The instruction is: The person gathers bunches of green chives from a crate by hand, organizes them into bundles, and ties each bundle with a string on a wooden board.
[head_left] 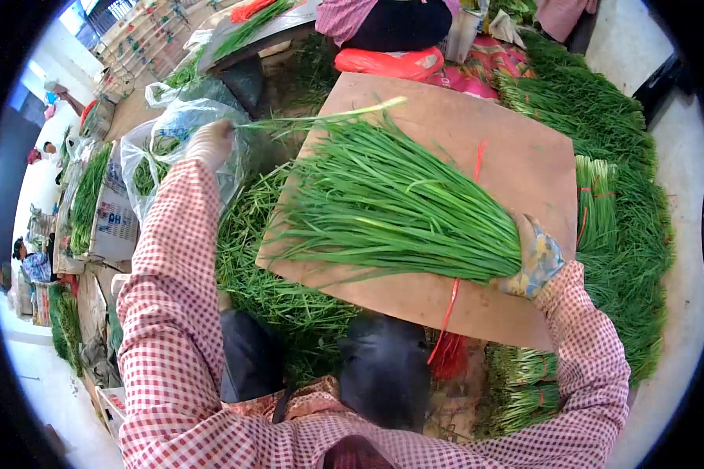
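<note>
A large bunch of long green stalks (pixel 399 203) lies across a brown board (pixel 516 313). My right hand (pixel 530 256), in a patterned glove, is closed round the bunch at its right end. Away from the board, at the upper left, my left hand (pixel 211 143) in a pale glove grips a few thin stalks (pixel 328 117), whose pale end points right above the bunch. Under the bunch runs a red tie (pixel 444 322), its ends showing above and below.
Loose greens (pixel 289 313) lie below the board, beside my knees. A clear plastic bag (pixel 137 144) is by my left hand. Tied bundles (pixel 596 199) and piled greens (pixel 633 273) line the right. Another person (pixel 395 23) sits beyond the board, near a red bag (pixel 387 64).
</note>
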A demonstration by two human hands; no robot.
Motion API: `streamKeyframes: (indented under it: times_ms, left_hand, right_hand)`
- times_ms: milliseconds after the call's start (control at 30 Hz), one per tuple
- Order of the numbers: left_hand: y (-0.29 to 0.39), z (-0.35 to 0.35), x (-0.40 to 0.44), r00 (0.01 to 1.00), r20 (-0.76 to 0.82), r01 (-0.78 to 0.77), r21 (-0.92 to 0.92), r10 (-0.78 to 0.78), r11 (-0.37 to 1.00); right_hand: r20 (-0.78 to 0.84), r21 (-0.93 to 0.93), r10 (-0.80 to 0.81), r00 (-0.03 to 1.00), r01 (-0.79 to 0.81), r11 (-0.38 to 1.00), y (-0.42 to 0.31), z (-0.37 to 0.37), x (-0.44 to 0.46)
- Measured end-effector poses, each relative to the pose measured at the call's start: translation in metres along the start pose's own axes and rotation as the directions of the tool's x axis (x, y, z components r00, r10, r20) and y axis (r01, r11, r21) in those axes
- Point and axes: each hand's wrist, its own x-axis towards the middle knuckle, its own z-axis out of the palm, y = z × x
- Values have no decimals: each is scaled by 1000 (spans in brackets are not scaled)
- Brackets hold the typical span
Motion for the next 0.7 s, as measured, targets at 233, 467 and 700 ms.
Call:
streamKeyframes:
  times_ms: [233,467,700]
  left_hand:
    - [-82,-40,-67,931,148,249,418,-335,874]
    - [106,3,-123,781,-12,-615,-194,625,764]
    - [194,35,-161,546,27,-828,-132,837,544]
  right_hand:
    - [-2,2,16,1000,-16,1000,6,3,-3]
    - [-15,-80,-18,1000,17,997,11,5,-3]
    - [-3,-34,28,1000,-28,999,1,-2,-4]
